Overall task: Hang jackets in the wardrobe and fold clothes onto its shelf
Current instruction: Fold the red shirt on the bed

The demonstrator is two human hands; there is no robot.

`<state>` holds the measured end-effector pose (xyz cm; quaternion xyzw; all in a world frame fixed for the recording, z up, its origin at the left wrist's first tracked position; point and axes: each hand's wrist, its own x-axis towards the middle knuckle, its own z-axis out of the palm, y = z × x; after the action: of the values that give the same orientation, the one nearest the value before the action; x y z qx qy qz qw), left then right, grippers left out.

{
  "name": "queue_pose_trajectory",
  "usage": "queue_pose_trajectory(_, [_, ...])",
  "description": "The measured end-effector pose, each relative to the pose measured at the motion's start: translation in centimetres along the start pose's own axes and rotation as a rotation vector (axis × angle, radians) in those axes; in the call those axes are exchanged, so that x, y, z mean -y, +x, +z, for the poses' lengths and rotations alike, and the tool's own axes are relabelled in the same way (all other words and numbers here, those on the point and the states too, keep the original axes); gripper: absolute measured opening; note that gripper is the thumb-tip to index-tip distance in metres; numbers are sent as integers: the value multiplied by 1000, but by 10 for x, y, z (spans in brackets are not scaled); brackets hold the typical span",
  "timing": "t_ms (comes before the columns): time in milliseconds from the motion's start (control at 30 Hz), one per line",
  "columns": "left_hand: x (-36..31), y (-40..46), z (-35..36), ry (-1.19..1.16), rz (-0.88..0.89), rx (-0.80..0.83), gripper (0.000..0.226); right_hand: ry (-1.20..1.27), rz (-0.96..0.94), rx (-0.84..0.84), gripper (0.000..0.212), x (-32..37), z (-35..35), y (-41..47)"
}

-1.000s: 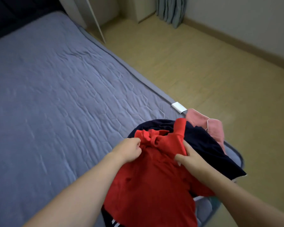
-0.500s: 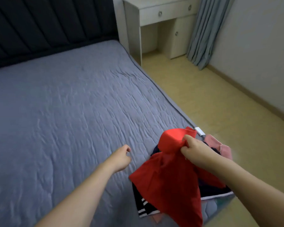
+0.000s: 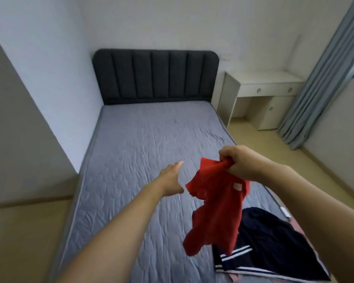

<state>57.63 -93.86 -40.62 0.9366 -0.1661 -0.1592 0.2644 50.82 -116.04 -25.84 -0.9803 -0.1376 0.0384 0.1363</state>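
My right hand (image 3: 241, 163) grips a red garment (image 3: 215, 209) by its top edge and holds it in the air above the bed; the cloth hangs down crumpled. To its left, my left hand (image 3: 171, 177) reaches forward over the mattress with straight fingers, holding nothing and apart from the red cloth. Below the red garment a dark navy garment with white stripes (image 3: 270, 244) lies on the bed's near right corner, with a bit of pink cloth (image 3: 234, 279) showing under it.
The bed (image 3: 143, 152) has a grey quilted cover and a dark padded headboard (image 3: 155, 75). A white desk with drawers (image 3: 262, 88) stands to the right, beside grey curtains (image 3: 319, 86). Wooden floor runs along both sides of the bed.
My right hand has lifted the red garment up off the pile. My left hand let go of it and moved forward, fingers straightening. The view has tilted up toward the headboard.
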Motion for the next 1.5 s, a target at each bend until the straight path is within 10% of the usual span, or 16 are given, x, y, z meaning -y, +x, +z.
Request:
queue_pose_trajectory(167, [40, -36, -41, -28, -136, -27, 124, 217, -26, -114, 16, 58, -28, 5])
queue_pose_trajectory(467, [104, -107, -18, -336, -294, -82, 32, 564, -74, 11, 22, 122, -15, 11])
queue_pose_trajectory(700, [106, -135, 1, -630, -206, -123, 41, 772, -120, 126, 23, 160, 22, 22])
queue_pose_trajectory(1000, [142, -165, 4, -845, -450, -276, 7, 376, -131, 76, 21, 137, 52, 36])
queue_pose_trajectory(1133, [147, -187, -16, -645, -383, -280, 19, 152, -32, 64, 16, 111, 91, 36])
queue_pose_trajectory(1267, [130, -199, -52, -365, -396, 64, 17, -59, 69, 238, 19, 95, 111, 39])
queue_pose_trajectory(1500, [96, -154, -121, 184, -439, 287, 28, 38, 40, 354, 11, 87, 114, 69])
